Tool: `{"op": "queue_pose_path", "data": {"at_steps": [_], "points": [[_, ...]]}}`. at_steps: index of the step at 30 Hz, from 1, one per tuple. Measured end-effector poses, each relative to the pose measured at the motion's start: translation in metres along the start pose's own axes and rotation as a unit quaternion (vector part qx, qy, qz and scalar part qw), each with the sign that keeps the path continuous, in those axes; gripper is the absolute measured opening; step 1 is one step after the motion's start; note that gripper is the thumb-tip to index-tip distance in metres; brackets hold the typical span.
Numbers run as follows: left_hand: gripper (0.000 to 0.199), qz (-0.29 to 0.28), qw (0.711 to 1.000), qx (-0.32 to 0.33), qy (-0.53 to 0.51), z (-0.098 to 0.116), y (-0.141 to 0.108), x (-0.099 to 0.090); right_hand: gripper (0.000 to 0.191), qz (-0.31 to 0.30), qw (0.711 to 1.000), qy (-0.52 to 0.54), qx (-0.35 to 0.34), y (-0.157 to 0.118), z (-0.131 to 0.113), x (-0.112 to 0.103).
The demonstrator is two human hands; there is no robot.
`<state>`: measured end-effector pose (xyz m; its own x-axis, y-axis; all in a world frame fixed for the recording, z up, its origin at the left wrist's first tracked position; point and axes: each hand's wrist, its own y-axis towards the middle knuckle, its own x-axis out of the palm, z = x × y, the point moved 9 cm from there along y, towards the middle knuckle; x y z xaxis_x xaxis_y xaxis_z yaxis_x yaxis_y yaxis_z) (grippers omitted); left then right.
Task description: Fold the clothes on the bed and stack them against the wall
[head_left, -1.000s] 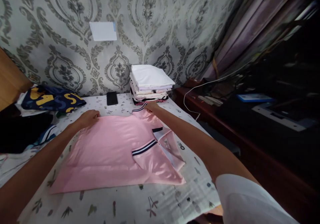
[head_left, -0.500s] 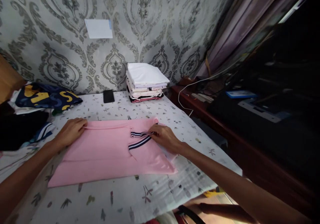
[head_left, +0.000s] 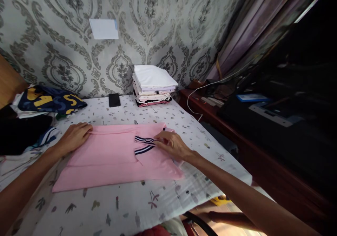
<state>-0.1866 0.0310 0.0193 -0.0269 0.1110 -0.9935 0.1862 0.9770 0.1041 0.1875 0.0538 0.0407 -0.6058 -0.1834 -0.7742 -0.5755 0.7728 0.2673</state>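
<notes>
A pink shirt (head_left: 110, 155) lies partly folded on the patterned sheet, its long side running left to right. Navy-and-white striped trim (head_left: 144, 150) shows on its folded-in sleeve, near the right end. My left hand (head_left: 75, 136) is closed on the far left corner of the shirt, fingertips pressed at the folded edge. At the striped trim, my right hand (head_left: 175, 145) pinches the fabric between thumb and fingers. Part of the shirt's right end is hidden behind that hand.
A stack of folded clothes (head_left: 154, 85) stands by the wall, a white one on top. A black phone (head_left: 114, 100) lies left of it. Loose clothes (head_left: 50, 101) are heaped at the left. A white cable (head_left: 188, 102) runs along the brown furniture (head_left: 207, 113) at the right.
My right hand has shifted slightly left, bringing the striped trim a little left and flatter. My left hand stays on the same corner.
</notes>
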Motion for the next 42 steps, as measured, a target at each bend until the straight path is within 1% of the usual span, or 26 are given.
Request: {"op": "queue_pose_path", "data": {"at_steps": [2,3,5,7,9,11,13,15,16,17,19,21,22,23,25,26,28,30,31,32,34,37,39,42], "points": [[0.035,0.003,1.000,0.003,-0.006,0.012,0.001,-0.006,0.031,0.043,0.998,0.016,0.053,0.007,0.015,-0.015],[0.036,0.009,1.000,0.012,-0.023,0.023,0.002,-0.011,0.032,0.069,0.994,0.010,0.080,0.011,0.024,-0.023],[0.041,0.023,0.995,0.045,-0.088,0.056,0.006,-0.023,0.030,0.095,0.988,-0.014,0.121,0.024,0.041,-0.032],[0.045,0.030,0.982,0.088,-0.164,0.099,0.013,-0.033,0.027,0.096,0.984,-0.054,0.140,0.039,0.053,-0.034],[0.048,0.016,0.968,0.136,-0.208,0.145,0.020,-0.034,0.024,0.074,0.983,-0.115,0.127,0.053,0.057,-0.030],[0.053,-0.028,0.960,0.177,-0.216,0.185,0.025,-0.025,0.020,0.017,0.977,-0.185,0.102,0.062,0.061,-0.018],[0.059,-0.086,0.953,0.199,-0.210,0.211,0.026,-0.010,0.018,-0.046,0.968,-0.232,0.088,0.064,0.068,-0.006],[0.062,-0.126,0.947,0.209,-0.210,0.222,0.023,0.001,0.019,-0.077,0.961,-0.252,0.085,0.061,0.075,-0.002],[0.063,-0.130,0.945,0.210,-0.215,0.222,0.021,0.003,0.020,-0.079,0.959,-0.259,0.083,0.060,0.075,-0.002],[0.063,-0.122,0.946,0.205,-0.220,0.218,0.020,0.001,0.021,-0.075,0.957,-0.268,0.079,0.060,0.073,-0.003],[0.061,-0.088,0.953,0.174,-0.233,0.198,0.021,-0.005,0.021,-0.052,0.957,-0.280,0.063,0.059,0.060,-0.004],[0.057,-0.044,0.963,0.122,-0.234,0.167,0.022,-0.009,0.023,-0.026,0.964,-0.265,0.029,0.058,0.035,0.000],[0.052,-0.021,0.968,0.098,-0.230,0.149,0.023,-0.011,0.024,-0.022,0.969,-0.245,0.004,0.057,0.020,0.005],[0.047,0.001,0.972,0.077,-0.222,0.131,0.022,-0.011,0.025,-0.030,0.975,-0.221,-0.021,0.054,0.005,0.013],[0.037,0.030,0.980,0.045,-0.194,0.093,0.018,-0.011,0.025,-0.069,0.980,-0.179,-0.061,0.049,-0.018,0.031],[0.033,0.033,0.984,0.029,-0.174,0.075,0.015,-0.009,0.024,-0.089,0.979,-0.166,-0.073,0.046,-0.026,0.039],[0.029,0.017,0.992,-0.004,-0.126,0.041,0.006,-0.004,0.021,-0.115,0.977,-0.163,-0.081,0.044,-0.035,0.051],[0.029,-0.013,0.997,-0.028,-0.076,0.016,-0.004,0.001,0.020,-0.125,0.972,-0.182,-0.076,0.046,-0.039,0.060],[0.030,-0.027,0.998,-0.033,-0.056,0.007,-0.008,0.002,0.020,-0.129,0.969,-0.198,-0.071,0.050,-0.040,0.064],[0.031,-0.035,0.998,-0.036,-0.040,0.002,-0.011,0.002,0.020,-0.136,0.965,-0.216,-0.067,0.054,-0.042,0.068],[0.030,-0.037,0.998,-0.039,-0.014,-0.003,-0.013,0.000,0.019,-0.152,0.953,-0.256,-0.060,0.066,-0.046,0.079],[0.026,-0.027,0.999,-0.041,0.023,0.000,-0.011,-0.003,0.021,-0.173,0.934,-0.309,-0.042,0.086,-0.054,0.094],[0.025,-0.022,0.998,-0.041,0.037,0.003,-0.008,-0.004,0.023,-0.184,0.926,-0.328,-0.027,0.095,-0.056,0.099],[0.024,0.001,0.999,-0.048,0.022,0.002,-0.009,-0.009,0.026,-0.190,0.923,-0.333,-0.012,0.101,-0.057,0.101]]}}
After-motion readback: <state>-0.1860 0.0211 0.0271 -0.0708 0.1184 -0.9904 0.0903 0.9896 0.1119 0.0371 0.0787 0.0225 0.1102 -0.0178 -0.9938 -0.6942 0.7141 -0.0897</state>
